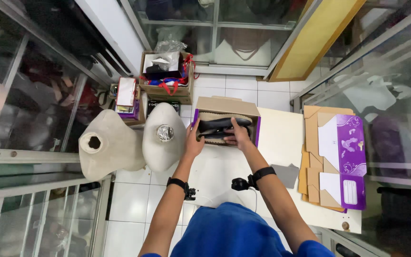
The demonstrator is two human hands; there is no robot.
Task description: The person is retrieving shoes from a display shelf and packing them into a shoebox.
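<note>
Item: pair of black shoes [224,126], dark, slim and glossy, already lying in the open purple box [225,110] on the white counter [281,138]; lid not yet on, by my judgement. My right hand [238,136] is pressing flat on them, its grip loose, while my left hand [194,141] is gripping the box's near left wall.

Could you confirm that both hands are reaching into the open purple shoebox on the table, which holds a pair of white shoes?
Not quite: the shoes are black, not white, as the head view shows. The rest holds: the left hand and right hand both reach into the open purple shoebox on the table.
</note>
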